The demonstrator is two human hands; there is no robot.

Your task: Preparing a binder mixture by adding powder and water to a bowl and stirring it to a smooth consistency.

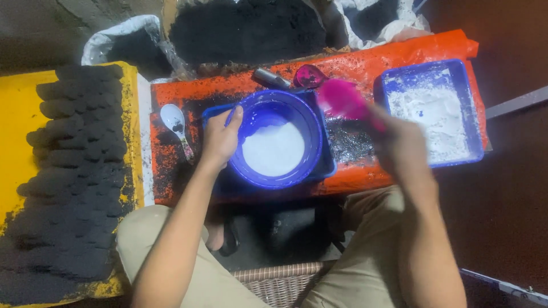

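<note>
- Left hand (220, 140): clasps the rim of the round blue bowl (278, 140), seemingly to steady it.
- Blue bowl: holds white liquid or powder; sits in a blue tray on the orange-covered worktop (365, 60).
- Right hand (399, 145): blurred, closed around a pink scoop (342, 98) raised beside the bowl.
- Square blue tray (471, 114): white powder, right of the bowl.
- White spoon (174, 121): lies left of the bowl.
- Yellow board (14, 114): rows of black lumps.

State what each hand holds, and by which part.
Left hand grips the blue bowl by its rim. Right hand holds a blurred pink scoop, apparently by its handle.
</note>
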